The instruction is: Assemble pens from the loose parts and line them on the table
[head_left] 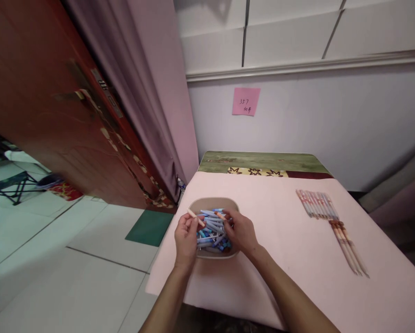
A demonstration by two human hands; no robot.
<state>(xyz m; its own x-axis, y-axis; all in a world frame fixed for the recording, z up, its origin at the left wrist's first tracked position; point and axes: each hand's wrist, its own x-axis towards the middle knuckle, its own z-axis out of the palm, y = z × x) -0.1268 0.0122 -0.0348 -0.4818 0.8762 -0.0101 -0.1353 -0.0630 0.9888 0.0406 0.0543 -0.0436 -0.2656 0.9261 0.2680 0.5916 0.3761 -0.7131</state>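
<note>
My left hand point(186, 233) pinches a slim cream marker pen point(195, 216) with an orange lower end, tilted above the bin's left side. Between the fingertips of my right hand point(241, 230) is a small orange pen piece point(220, 215); whether it is a cap or part of a pen I cannot tell. The two pieces are apart. Below both hands stands a beige plastic bin point(212, 202), filled with blue and grey-blue marker pens point(212, 225) lying loosely in several directions. Some dark blue and brown ends show near its front right corner.
On the right of the pink-covered table point(273, 268) lies a row of pale pens point(317, 205), with several brown-ended pens point(349, 249) lying below it. A pink note point(246, 101) is stuck on the wall behind. A wooden door point(55, 101) stands at the left.
</note>
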